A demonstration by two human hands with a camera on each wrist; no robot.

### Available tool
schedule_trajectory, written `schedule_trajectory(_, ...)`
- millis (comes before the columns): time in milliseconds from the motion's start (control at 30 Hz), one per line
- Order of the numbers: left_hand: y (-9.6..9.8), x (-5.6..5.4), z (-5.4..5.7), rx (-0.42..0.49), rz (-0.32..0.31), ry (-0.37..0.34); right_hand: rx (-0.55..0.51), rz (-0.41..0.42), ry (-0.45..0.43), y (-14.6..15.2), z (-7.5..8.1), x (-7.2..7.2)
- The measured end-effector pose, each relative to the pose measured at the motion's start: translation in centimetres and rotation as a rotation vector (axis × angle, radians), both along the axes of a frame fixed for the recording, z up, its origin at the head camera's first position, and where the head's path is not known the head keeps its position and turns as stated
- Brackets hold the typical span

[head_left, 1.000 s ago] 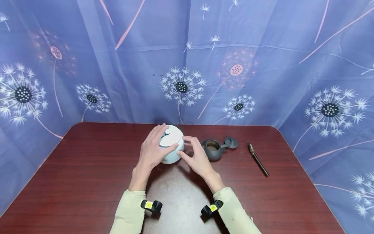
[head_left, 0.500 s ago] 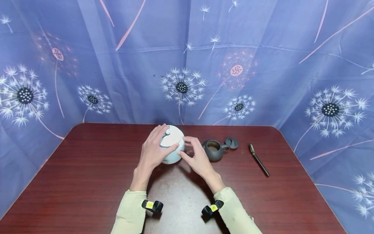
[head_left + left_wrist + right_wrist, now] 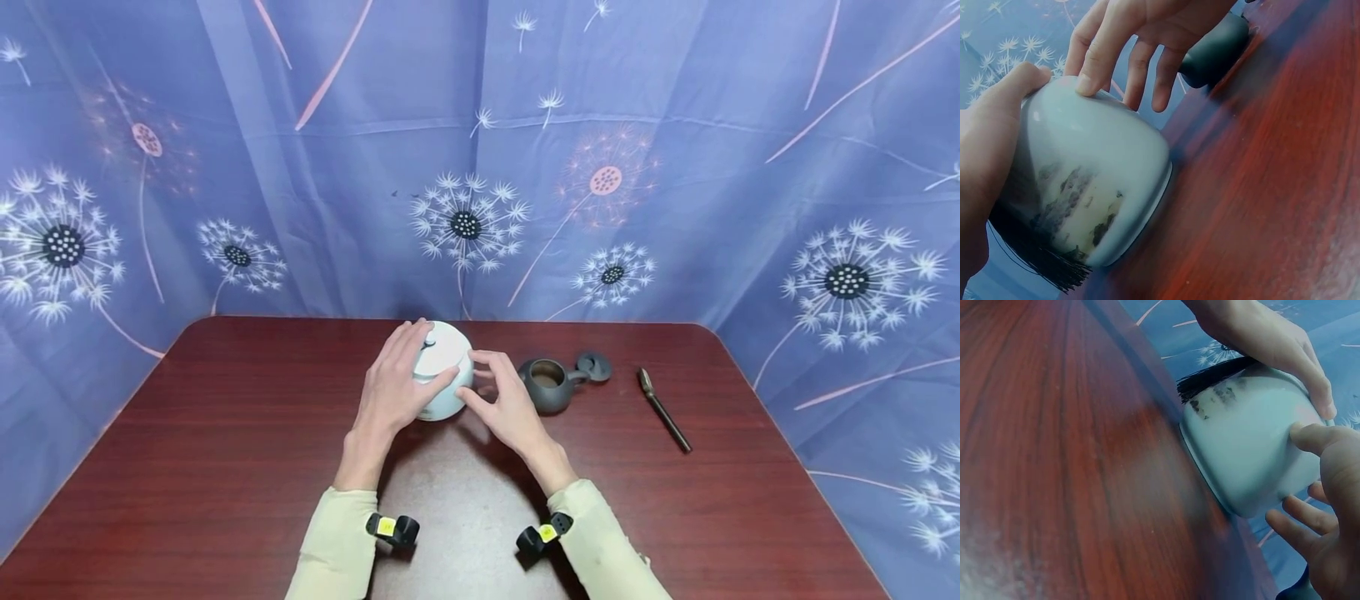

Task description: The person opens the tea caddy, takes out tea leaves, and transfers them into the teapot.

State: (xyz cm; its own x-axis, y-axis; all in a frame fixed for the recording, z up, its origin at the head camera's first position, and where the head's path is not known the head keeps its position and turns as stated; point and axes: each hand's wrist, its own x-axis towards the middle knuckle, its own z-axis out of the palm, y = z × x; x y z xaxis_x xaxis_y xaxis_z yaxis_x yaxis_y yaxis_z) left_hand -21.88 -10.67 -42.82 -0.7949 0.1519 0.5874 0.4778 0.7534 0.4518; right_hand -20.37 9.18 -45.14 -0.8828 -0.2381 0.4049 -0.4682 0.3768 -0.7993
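Note:
A white porcelain jar (image 3: 447,360) with a knobbed lid stands near the back of the table, between both hands. My left hand (image 3: 388,385) holds its left side, fingers reaching over the lid and thumb across the front. On the right side, my right hand (image 3: 513,412) grips the jar's wall with thumb and index finger, the other fingers spread behind. In the left wrist view the jar (image 3: 1104,134) shows a dark painted landscape, and a black tassel (image 3: 1047,253) hangs beside it. The right wrist view shows the thumb (image 3: 1310,436) pressed against the wall.
Just right of the right hand stands a dark clay teapot (image 3: 546,398), uncovered, its round lid (image 3: 594,367) lying by the handle. Farther right lies a thin dark stick (image 3: 666,417) with a pale pointed tip. A blue dandelion curtain (image 3: 360,208) hangs behind the table (image 3: 225,433).

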Motion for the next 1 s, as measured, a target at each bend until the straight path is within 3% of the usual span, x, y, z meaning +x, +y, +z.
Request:
schedule_trajectory(467,0.23,-0.25,-0.17,-0.020,0.000,0.133,-0.053,0.004,0.017,0.06,-0.42,-0.27)
schedule_trajectory(1000,0.28,-0.55,-0.40,-0.054,0.005,0.202,-0.035,-0.005,0.023,0.04,-0.39,-0.14)
